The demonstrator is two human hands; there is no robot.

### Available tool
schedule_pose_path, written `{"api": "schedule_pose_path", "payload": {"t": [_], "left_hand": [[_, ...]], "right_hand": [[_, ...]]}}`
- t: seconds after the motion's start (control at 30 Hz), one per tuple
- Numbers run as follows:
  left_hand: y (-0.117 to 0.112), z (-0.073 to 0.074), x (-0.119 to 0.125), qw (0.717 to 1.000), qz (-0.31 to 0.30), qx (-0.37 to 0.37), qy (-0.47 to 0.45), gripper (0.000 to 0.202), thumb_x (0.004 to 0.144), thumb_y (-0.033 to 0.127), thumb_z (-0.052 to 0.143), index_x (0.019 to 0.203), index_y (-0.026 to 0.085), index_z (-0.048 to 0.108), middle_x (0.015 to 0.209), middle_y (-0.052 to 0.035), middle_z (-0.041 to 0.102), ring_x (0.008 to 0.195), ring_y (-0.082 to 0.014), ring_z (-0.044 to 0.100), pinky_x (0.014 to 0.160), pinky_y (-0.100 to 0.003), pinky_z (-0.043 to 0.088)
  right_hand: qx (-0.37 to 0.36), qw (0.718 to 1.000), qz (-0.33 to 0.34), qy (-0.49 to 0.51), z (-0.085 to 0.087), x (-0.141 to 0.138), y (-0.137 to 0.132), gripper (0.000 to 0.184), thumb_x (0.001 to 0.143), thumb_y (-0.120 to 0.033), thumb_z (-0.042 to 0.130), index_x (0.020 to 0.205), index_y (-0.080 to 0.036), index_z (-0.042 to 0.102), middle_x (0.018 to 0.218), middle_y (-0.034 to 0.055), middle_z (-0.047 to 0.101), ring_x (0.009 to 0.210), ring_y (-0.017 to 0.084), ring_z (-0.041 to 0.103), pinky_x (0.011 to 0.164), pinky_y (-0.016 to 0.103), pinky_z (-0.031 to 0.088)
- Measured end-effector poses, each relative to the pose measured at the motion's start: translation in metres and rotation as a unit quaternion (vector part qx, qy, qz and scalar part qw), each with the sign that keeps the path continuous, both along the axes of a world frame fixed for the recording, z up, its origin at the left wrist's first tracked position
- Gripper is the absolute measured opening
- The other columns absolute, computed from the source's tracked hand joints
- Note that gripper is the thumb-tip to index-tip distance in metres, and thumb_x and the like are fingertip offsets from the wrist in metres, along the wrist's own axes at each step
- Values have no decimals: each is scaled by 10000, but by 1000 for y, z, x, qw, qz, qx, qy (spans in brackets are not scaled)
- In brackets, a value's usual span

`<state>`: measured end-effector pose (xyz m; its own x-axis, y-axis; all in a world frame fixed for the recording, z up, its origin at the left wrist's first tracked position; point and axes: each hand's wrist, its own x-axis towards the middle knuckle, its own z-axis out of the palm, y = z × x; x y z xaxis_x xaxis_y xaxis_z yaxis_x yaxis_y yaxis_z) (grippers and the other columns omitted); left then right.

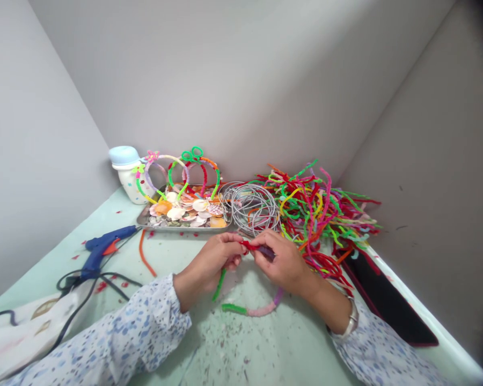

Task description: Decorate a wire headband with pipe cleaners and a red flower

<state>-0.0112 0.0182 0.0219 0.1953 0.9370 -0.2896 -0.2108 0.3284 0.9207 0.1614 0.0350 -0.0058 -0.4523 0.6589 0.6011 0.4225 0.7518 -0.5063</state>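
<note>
My left hand [221,257] and my right hand [279,260] meet above the middle of the table, both closed. Between their fingertips they pinch a red pipe cleaner [249,246]. A dark purple piece [266,252] shows under the right fingers; its kind is unclear. Below the hands curves a band [261,311] covered in purple, pink and green fuzzy sections. A short green fuzzy end [219,286] hangs under my left hand. The fingers hide how these parts join.
Behind the hands, a metal tray [185,229] holds seashells and finished headbands [201,160]. Nearby lie coiled grey wire [255,206] and a pipe-cleaner heap [317,209]. A blue glue gun [100,252] with cords lies left, a black strip [386,297] right, a white jar [131,179] behind.
</note>
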Motion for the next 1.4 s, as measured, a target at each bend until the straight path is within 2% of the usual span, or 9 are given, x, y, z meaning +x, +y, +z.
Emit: {"api": "schedule_pose_path", "payload": {"t": [0.33,0.57,0.7,0.83,0.97,1.07,1.2,1.3,1.4], "left_hand": [[-2,2,3,1000,-10,13,0,95,620,121,639,695,140,585,532,21,496,444,-59,394,395,-192,198],[-3,7,5,1000,-9,6,-22,157,603,110,651,742,141,583,532,36,491,439,-51,379,396,-198,168],[-4,6,5,1000,-15,15,-22,175,621,116,640,785,131,582,604,11,543,453,-47,386,394,-198,167],[-4,3,5,999,-17,52,-7,227,662,155,634,878,146,564,550,45,496,444,-62,401,400,-195,219],[-2,-2,5,994,-13,104,42,286,675,184,658,926,164,522,639,47,521,466,-59,424,425,-188,294],[-2,-7,5,977,3,181,109,270,695,190,664,922,162,522,721,24,544,594,-84,500,533,-202,396],[-5,-10,4,946,25,263,187,221,746,190,623,947,167,534,831,-4,569,675,-101,509,613,-228,433],[-6,-10,3,940,27,277,197,211,758,196,617,951,171,536,854,-6,570,677,-99,504,620,-230,439],[-4,-9,2,948,25,257,183,241,735,207,653,939,168,533,805,4,565,663,-95,508,603,-218,436]], "right_hand": [[33,999,-23,-17,-3,0,2,186,766,-72,551,888,-211,571,817,23,587,761,164,573,682,287,472],[98,993,-66,-20,-6,-4,-3,115,807,-113,546,864,-213,541,794,32,587,766,176,571,692,307,482],[97,993,-61,-30,-6,-3,-3,95,833,-125,536,877,-209,539,812,40,591,775,174,573,699,307,485],[87,994,-68,-25,-4,-3,-2,109,822,-114,534,872,-211,545,806,37,588,770,175,569,695,307,481],[77,993,-87,-14,-1,-2,-2,121,792,-94,549,848,-201,553,777,34,581,746,173,565,673,297,471],[74,993,-88,-14,0,-3,-2,131,780,-88,554,846,-202,555,780,32,582,754,173,568,683,294,470],[78,994,-78,-16,0,-2,-3,128,784,-89,557,855,-195,556,795,36,586,776,173,573,704,291,475],[82,994,-73,-20,1,-2,-4,136,784,-82,555,858,-197,559,802,39,591,785,176,578,700,288,480],[89,993,-71,-25,2,-2,-5,138,786,-79,551,860,-195,561,803,41,592,784,175,580,691,286,482]]}}
